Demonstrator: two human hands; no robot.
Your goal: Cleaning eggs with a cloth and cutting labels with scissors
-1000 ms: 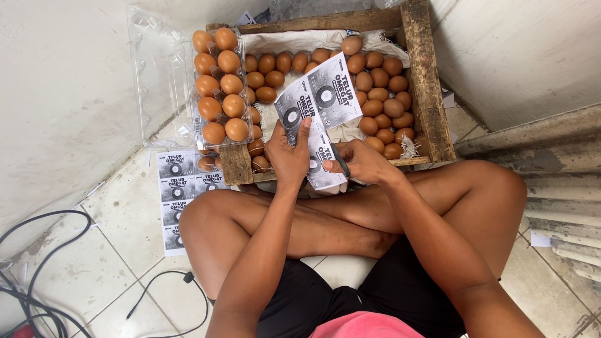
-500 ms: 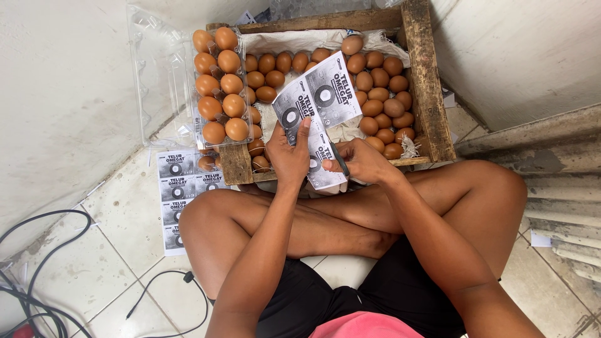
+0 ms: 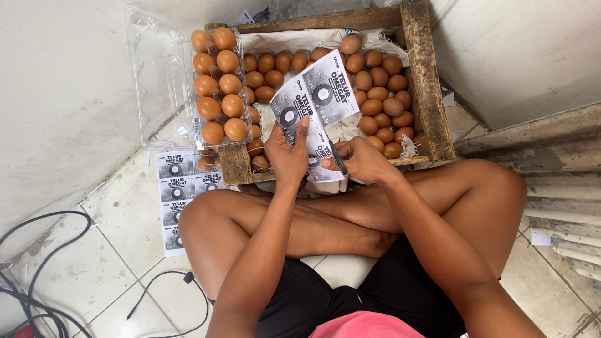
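Both hands meet over the near edge of the wooden crate (image 3: pixel 426 81). My left hand (image 3: pixel 289 156) is closed on a sheet of printed labels (image 3: pixel 316 106), thumb pressed flat along its face and fingers behind it. My right hand (image 3: pixel 363 159) is curled around a pair of scissors (image 3: pixel 337 156), whose dark blade lies against the sheet's near right edge.

I hold one sheet; it carries about four grey-and-white labels that I can see. Its long axis tilts from near, at my hands, up and away to the far right, so its free end stands over the eggs.

One clear plastic egg tray (image 3: pixel 219 87) rests on the crate's left side, filled with ten brown eggs in two rows, its lid open flat to the left. Loose brown eggs (image 3: pixel 382 94) fill the crate on white cloth; I cannot count them exactly, as the sheet hides some.

One more label sheet (image 3: pixel 178 194) lies on the tiled floor (image 3: pixel 106 213) just left of my knee, and black cables (image 3: pixel 37 275) curl at the near left.
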